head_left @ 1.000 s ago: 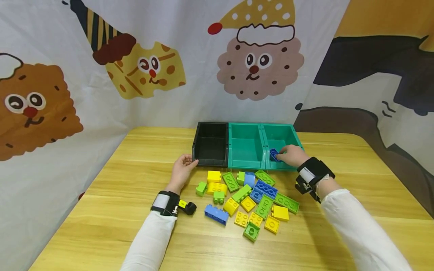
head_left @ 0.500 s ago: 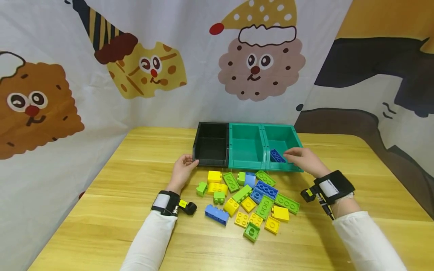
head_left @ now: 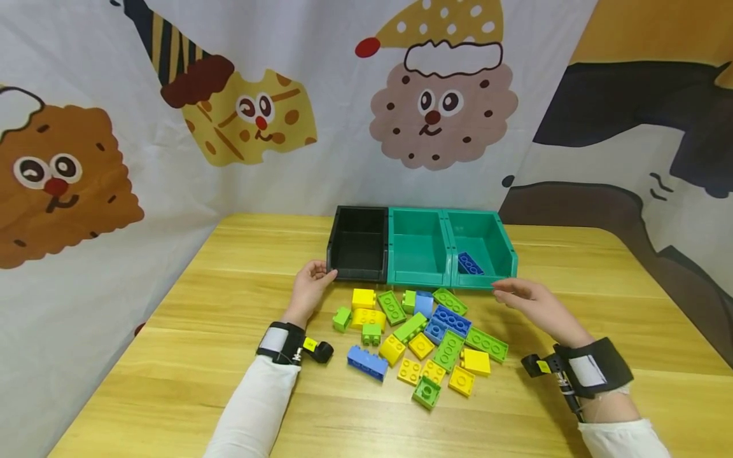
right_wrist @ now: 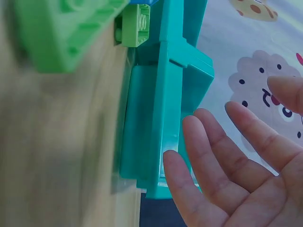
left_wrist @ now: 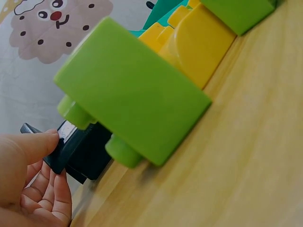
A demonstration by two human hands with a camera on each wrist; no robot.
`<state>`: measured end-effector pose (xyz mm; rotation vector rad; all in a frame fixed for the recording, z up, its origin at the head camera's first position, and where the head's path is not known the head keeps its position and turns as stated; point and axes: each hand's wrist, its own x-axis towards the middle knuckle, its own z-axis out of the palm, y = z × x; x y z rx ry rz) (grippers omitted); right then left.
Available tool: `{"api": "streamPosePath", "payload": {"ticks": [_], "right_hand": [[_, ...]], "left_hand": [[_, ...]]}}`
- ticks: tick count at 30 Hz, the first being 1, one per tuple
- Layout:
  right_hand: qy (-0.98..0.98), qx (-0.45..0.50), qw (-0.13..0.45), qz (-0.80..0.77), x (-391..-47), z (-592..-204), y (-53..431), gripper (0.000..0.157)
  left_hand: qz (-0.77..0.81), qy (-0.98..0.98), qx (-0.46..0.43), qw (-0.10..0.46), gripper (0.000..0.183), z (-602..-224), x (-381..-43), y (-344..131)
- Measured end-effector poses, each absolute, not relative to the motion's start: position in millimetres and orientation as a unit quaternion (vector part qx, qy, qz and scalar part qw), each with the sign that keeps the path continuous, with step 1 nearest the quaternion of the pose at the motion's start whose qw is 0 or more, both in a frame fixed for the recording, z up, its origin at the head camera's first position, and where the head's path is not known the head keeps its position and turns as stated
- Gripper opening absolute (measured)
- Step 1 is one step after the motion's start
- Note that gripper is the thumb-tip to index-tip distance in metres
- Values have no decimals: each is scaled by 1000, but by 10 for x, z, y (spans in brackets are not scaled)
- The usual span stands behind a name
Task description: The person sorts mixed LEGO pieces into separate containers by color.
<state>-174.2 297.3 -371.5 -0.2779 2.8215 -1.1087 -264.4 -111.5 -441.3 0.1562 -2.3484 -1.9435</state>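
Observation:
My left hand (head_left: 309, 292) pinches the front left corner of the black bin (head_left: 359, 277) between thumb and fingers; the left wrist view shows the thumb on its rim. Just in front of the right teal bin (head_left: 487, 282), my right hand (head_left: 532, 305) hovers with nothing in it. Its fingers spread loosely in the right wrist view. A dark blue brick (head_left: 470, 263) lies inside that right bin. The middle teal bin (head_left: 418, 278) stands between the other two. Close to the left wrist camera is a green brick (left_wrist: 128, 90), with a yellow brick (left_wrist: 199, 42) behind it.
Several loose green, yellow and blue bricks lie on the wooden table (head_left: 229, 254) in front of the bins. A blue brick (head_left: 367, 363) lies nearest the left wrist, and a long green brick (head_left: 486, 344) nearest the right hand. A printed cloth (head_left: 343, 178) hangs behind.
My right hand has let go of the dark blue brick in the right teal bin and moved out, right and toward me. The left hand has stayed on the black bin.

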Motion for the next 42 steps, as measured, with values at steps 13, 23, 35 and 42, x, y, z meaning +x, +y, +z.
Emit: {"api": "streamPosePath", "payload": {"ticks": [13,23,35,42], "right_hand": [[941,-108,40,-319,-1563,-3661,2975,53],[954,-171,116,-219,-1455,-3687,2775,96],[945,-175,166,-221,-1479,-3802,2709,71],[956,-164,145,-198,-1492,-3830,2677,54]], "left_hand": [[-628,-775,53,45,24,-4427,-2648,-1137],[-627,-776,59,42,25,-4420,-2646,-1142],[-630,-773,60,43,25,-4437,-2658,-1131],[-627,-776,58,42,25,-4434,-2667,-1116]]}}
